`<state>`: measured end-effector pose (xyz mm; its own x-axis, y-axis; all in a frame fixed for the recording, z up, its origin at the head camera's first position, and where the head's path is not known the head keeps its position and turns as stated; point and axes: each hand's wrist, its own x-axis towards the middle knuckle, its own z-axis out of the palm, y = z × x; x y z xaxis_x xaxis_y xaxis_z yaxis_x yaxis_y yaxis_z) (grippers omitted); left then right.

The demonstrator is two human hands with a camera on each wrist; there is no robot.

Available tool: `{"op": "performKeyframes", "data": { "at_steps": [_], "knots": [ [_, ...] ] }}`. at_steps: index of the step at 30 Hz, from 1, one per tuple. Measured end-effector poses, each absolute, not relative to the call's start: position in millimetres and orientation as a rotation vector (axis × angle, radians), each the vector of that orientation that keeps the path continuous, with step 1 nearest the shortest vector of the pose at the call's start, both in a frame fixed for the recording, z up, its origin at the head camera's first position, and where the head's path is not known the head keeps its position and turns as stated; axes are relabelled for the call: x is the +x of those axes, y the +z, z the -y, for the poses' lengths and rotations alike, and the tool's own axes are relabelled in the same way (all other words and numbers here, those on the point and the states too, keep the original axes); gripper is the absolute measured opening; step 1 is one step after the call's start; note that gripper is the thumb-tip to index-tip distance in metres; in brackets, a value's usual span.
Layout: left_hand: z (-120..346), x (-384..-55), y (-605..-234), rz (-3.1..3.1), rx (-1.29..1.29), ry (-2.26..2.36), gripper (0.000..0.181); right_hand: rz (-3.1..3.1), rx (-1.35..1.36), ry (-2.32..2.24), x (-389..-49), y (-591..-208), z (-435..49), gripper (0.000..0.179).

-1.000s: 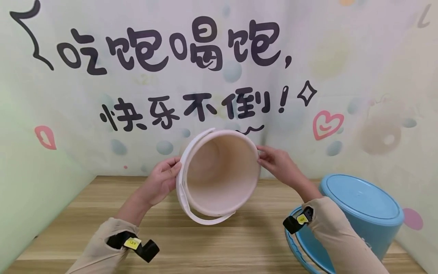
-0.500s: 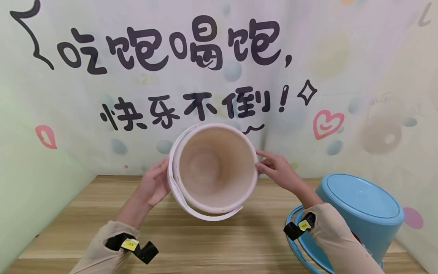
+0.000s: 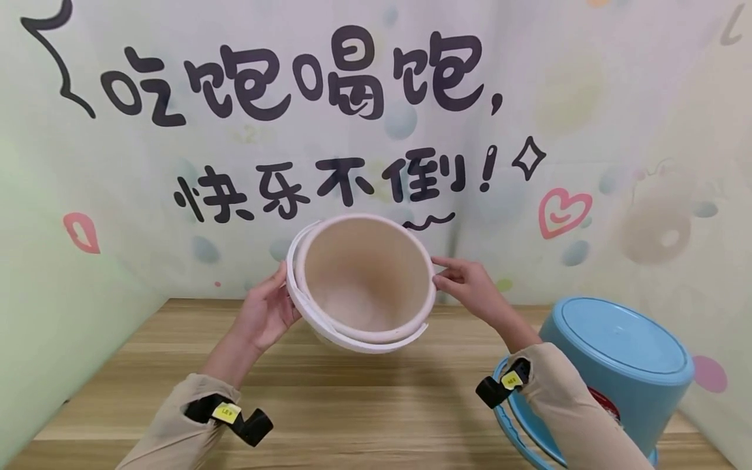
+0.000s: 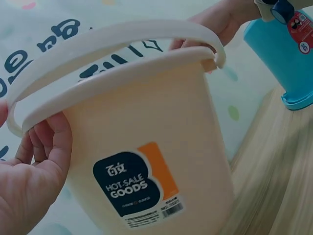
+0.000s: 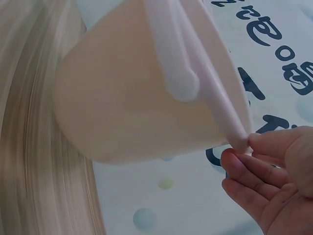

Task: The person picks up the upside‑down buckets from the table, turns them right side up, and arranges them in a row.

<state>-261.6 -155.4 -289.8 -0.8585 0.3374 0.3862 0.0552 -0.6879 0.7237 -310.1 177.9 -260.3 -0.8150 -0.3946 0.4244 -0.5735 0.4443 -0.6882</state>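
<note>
Left hand, right hand — fingers closed on a tilted pale bucket's rim. Blue bucket stands on the surface.

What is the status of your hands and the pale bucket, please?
Left hand, right hand holding pale bucket at opposite sides. Tilted, mouth toward head camera. Nothing seen blocking; blue bucket upside down, off right.

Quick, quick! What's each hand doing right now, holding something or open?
Left hand: holding the pale bucket at its rim, fingers curled under.
Right hand: pinching the rim's opposite side between thumb and fingers.
</note>
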Motion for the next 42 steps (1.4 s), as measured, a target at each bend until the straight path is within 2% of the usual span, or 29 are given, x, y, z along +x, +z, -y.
{"op": "performKeyframes", "data": {
  "at_steps": [16, 25, 42],
  "knots": [
    [158, -272, -304, -1.033, 0.408, 2.729, 0.022, 2.477, 0.624, 1.45, -321, -266, -160, 0.031],
    [156, -276, -310, -0.949, 0.215, 2.77, 0.025, 2.467, 0.544, 1.534, -328, -276, -156, 0.029],
    [158, -287, -311, -0.798, 0.047, 2.803, 0.025, 2.516, 0.496, 1.542, -338, -279, -151, 0.032]
  ]
}}
